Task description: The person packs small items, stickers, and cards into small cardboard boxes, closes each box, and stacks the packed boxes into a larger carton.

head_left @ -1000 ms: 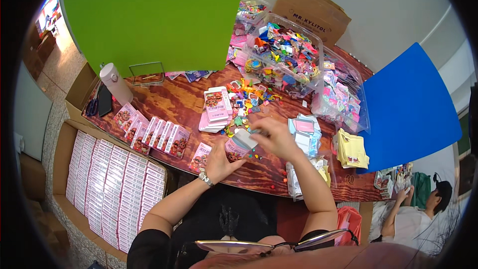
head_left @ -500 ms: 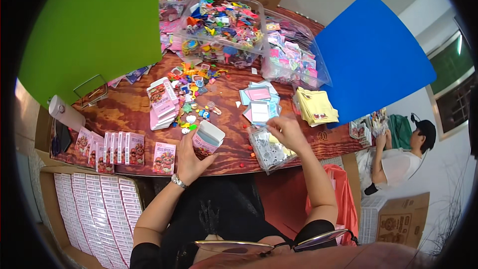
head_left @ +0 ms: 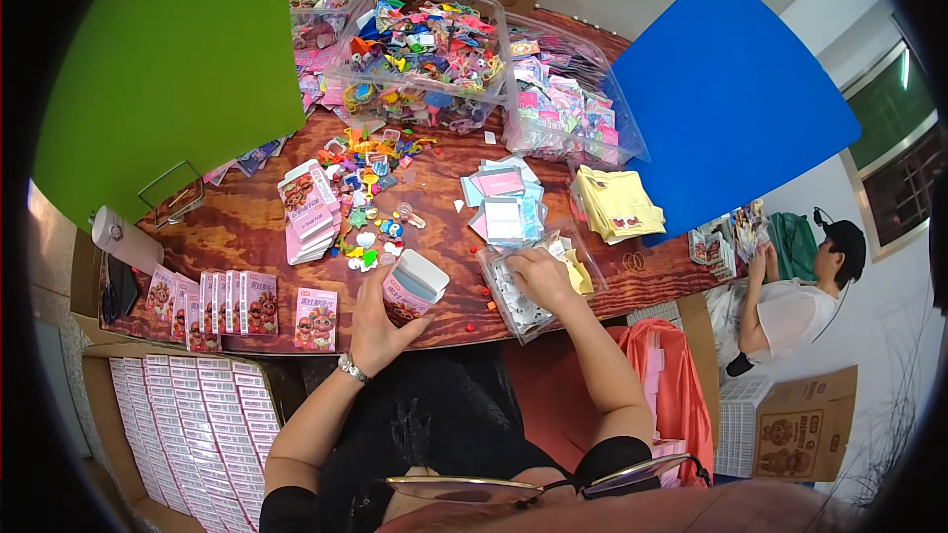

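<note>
My left hand [head_left: 377, 328] wraps round a small pink carton [head_left: 410, 302] standing at the table's front edge, its top open and its pale inside showing. To the right, my right hand [head_left: 543, 278] reaches down into a shallow clear plastic tray [head_left: 520, 328]. Its fingers are bent together over black-and-white printed packets [head_left: 515, 302]; what they pinch is hidden. Yellow slips [head_left: 577, 271] lie in the tray's right part. Just beyond the carton is a heap of small colourful plastic toys [head_left: 367, 178].
Flat pink cartons [head_left: 308, 212], pale cards [head_left: 502, 217] and yellow packets [head_left: 617, 202] lie in stacks. Filled pink boxes [head_left: 259, 304] line the left front. Clear bins [head_left: 425, 89] of trinkets stand behind, between green [head_left: 178, 49] and blue panels [head_left: 736, 109]. A co-worker [head_left: 790, 306] sits at right.
My right hand has come down from above the tray onto the packets in it. My left hand keeps its hold on the carton. The whole view has shifted slightly.
</note>
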A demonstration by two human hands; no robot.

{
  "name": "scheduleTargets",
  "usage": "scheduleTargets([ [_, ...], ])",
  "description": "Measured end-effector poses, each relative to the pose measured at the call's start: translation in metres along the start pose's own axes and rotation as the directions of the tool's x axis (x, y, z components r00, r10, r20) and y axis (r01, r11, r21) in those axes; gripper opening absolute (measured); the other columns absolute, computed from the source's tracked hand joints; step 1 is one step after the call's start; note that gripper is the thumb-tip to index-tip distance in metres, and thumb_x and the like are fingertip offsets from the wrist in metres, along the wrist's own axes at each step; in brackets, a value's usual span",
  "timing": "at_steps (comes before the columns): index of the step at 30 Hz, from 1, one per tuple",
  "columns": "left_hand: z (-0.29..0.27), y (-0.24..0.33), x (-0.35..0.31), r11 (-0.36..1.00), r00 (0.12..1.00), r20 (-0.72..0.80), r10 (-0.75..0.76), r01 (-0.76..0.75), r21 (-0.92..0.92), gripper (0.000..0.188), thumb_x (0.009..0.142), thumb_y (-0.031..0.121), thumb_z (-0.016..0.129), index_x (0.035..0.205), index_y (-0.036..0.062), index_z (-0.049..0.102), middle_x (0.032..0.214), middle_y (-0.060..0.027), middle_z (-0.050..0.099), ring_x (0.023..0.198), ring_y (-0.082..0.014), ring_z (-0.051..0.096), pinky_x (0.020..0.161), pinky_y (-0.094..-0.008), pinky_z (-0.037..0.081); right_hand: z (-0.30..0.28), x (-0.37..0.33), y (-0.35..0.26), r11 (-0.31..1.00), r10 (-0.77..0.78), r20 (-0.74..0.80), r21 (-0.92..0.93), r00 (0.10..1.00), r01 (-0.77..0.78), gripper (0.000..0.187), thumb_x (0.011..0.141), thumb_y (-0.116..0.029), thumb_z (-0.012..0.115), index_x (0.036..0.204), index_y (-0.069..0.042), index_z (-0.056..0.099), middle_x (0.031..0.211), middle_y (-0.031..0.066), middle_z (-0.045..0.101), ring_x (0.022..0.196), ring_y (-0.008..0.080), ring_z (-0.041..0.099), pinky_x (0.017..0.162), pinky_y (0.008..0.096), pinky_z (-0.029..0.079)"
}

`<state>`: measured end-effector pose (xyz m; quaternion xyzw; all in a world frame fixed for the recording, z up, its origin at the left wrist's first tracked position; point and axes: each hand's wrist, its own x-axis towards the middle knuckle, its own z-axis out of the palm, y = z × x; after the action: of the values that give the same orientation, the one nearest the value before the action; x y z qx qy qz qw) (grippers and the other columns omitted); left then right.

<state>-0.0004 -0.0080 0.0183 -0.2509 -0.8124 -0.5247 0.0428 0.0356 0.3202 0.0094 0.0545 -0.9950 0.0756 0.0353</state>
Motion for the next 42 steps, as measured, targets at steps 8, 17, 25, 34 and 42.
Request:
scheduleTargets([
  [8,-0.003,0.004,-0.002,1.000,1.000,0.018,-0.015,0.015,0.016,0.086,0.068,0.021,0.089,0.137,-0.0008,0.044,0.126,-0.0200,0.056,0.118,-0.0356,0.056,0.099,-0.0439,0.046,0.002,0.008,0.013,0.977,-0.165,0.009,-0.138,0.986,0.165,0.014,0.086,-0.019,0.066,0.097,-0.013,0.071,0.095,0.0055,0.071,0.088,0.0265,0.068,0.075,0.0410,0.056],
  [17,-0.003,0.002,-0.005,1.000,1.000,0.007,0.023,-0.023,0.017,0.086,0.068,0.022,0.089,0.137,-0.0006,0.044,0.127,-0.0196,0.055,0.118,-0.0358,0.056,0.100,-0.0445,0.045,-0.004,0.009,0.015,0.966,-0.235,0.036,-0.102,0.971,0.237,0.017,0.087,-0.024,0.067,0.099,-0.012,0.070,0.091,0.0057,0.069,0.091,0.0263,0.067,0.078,0.0402,0.055],
  [25,0.000,0.005,-0.004,0.999,1.000,0.016,0.022,-0.022,0.037,0.086,0.067,0.021,0.089,0.136,-0.0015,0.043,0.127,-0.0197,0.056,0.119,-0.0345,0.057,0.100,-0.0430,0.046,0.008,0.011,0.020,0.930,-0.261,0.097,-0.243,0.960,0.277,0.013,0.086,-0.020,0.067,0.096,-0.012,0.069,0.088,0.0057,0.067,0.088,0.0264,0.065,0.079,0.0389,0.054],
  [34,-0.004,0.005,-0.006,0.999,1.000,-0.003,0.031,-0.031,0.041,0.085,0.067,0.021,0.089,0.135,-0.0012,0.044,0.126,-0.0197,0.056,0.117,-0.0349,0.058,0.099,-0.0434,0.047,-0.008,0.011,0.007,0.977,-0.213,-0.035,-0.029,0.976,0.213,0.012,0.081,-0.015,0.062,0.090,-0.012,0.071,0.088,0.0063,0.070,0.085,0.0255,0.067,0.073,0.0387,0.056],
  [42,-0.003,0.006,-0.007,1.000,0.999,0.033,-0.018,0.018,0.001,0.086,0.067,0.022,0.089,0.136,-0.0008,0.044,0.127,-0.0200,0.056,0.119,-0.0352,0.056,0.100,-0.0439,0.046,0.004,0.017,0.011,0.956,-0.181,0.066,-0.221,0.981,0.191,0.010,0.086,-0.019,0.064,0.087,-0.013,0.072,0.084,0.0067,0.069,0.089,0.0281,0.068,0.075,0.0400,0.056],
])
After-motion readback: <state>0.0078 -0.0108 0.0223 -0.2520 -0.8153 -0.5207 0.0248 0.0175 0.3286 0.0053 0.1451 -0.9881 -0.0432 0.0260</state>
